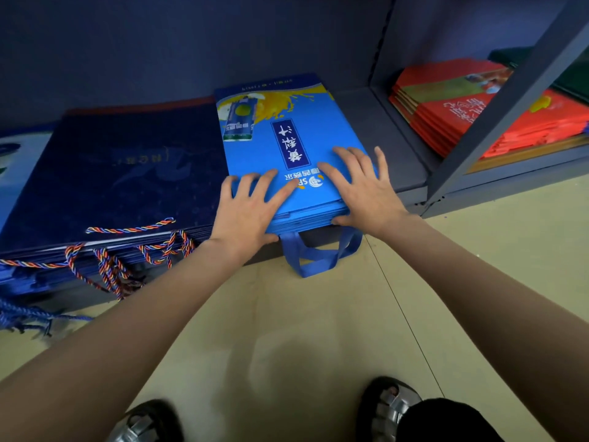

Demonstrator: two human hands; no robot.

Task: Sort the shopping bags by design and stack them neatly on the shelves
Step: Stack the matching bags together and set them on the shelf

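Observation:
A stack of bright blue shopping bags (pixel 287 132) with a drink carton print lies flat on the bottom shelf (pixel 392 154); blue ribbon handles (pixel 314 258) hang over the front edge. My left hand (pixel 248 208) lies spread on the stack's near left corner, thumb against the front edge. My right hand (pixel 363 186) lies spread on the near right corner, thumb also at the front edge. To the left sits a stack of dark navy bags (pixel 127 173) with multicoloured twisted cord handles (pixel 134 250). A stack of red bags (pixel 471 110) lies on the neighbouring shelf to the right.
A grey upright shelf post (pixel 497 116) separates the two shelf bays. Beige tiled floor (pixel 318 330) lies in front. My two feet in sandals (pixel 389 406) stand at the bottom of the view. Loose blue cords (pixel 22 317) dangle at the far left.

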